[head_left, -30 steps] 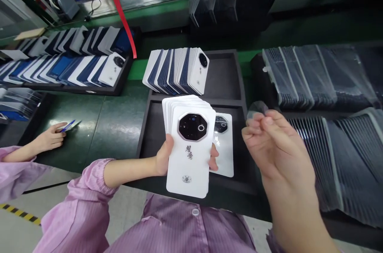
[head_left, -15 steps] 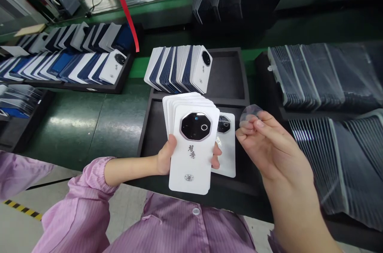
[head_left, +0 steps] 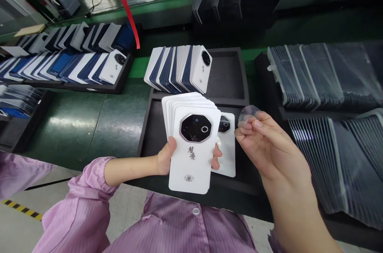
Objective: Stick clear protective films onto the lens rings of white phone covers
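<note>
My left hand (head_left: 164, 159) grips a fanned stack of white phone back covers (head_left: 191, 141), each with a dark octagonal camera panel. Just right of the stack, my right hand (head_left: 269, 147) pinches a small round clear film (head_left: 247, 114) between its fingertips. Beneath the stack, one white cover (head_left: 226, 147) lies flat in a black tray (head_left: 149, 133). A leaning row of white and blue covers (head_left: 178, 68) stands in the tray's far compartment.
Another black tray of white and blue covers (head_left: 68, 63) sits at the far left on the green bench (head_left: 89, 117). Trays of dark bagged parts (head_left: 326, 73) fill the right side. More dark parts (head_left: 230, 1) stand behind. A red strap (head_left: 125, 5) hangs down.
My right hand has moved left with the film, closer to the held stack. A co-worker's hand at the left edge has left the view.
</note>
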`<state>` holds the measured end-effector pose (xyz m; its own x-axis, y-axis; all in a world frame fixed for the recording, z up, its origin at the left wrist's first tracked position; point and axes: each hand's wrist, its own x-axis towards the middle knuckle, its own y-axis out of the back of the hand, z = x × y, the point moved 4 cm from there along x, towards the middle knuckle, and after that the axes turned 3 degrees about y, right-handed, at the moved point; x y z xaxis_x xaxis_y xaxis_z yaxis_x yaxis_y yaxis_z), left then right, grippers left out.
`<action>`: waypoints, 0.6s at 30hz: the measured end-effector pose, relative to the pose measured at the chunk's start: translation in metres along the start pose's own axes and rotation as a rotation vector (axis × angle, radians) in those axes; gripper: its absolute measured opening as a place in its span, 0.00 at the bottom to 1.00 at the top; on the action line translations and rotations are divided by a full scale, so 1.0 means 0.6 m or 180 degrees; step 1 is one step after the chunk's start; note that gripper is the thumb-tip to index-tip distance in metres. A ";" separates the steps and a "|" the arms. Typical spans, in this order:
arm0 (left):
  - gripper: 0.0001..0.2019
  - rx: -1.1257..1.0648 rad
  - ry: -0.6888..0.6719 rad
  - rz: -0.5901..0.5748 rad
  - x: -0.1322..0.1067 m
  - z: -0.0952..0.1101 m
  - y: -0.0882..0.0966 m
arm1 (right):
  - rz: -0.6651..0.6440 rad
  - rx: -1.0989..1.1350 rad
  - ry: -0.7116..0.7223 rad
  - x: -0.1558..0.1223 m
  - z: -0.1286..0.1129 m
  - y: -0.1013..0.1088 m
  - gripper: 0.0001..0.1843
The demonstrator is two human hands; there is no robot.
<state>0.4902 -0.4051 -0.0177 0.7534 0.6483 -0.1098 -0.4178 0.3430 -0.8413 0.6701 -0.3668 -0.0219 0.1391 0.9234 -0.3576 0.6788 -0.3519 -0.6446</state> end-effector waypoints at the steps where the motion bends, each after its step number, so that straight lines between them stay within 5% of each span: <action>1: 0.41 -0.0017 0.0009 -0.0004 0.000 -0.001 0.000 | 0.0003 -0.0006 0.0001 0.000 0.000 0.000 0.17; 13: 0.42 0.0022 0.0132 0.0190 0.005 0.001 0.001 | -0.0165 -0.0283 0.0153 -0.002 -0.002 0.001 0.14; 18: 0.39 0.0244 0.0688 0.0405 0.014 -0.026 0.028 | -0.0508 -0.0843 0.0847 -0.017 -0.017 -0.010 0.15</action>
<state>0.4974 -0.4046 -0.0413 0.7799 0.5319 -0.3298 -0.5473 0.3240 -0.7717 0.6720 -0.3724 -0.0075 0.1752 0.9829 -0.0574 0.8643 -0.1815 -0.4690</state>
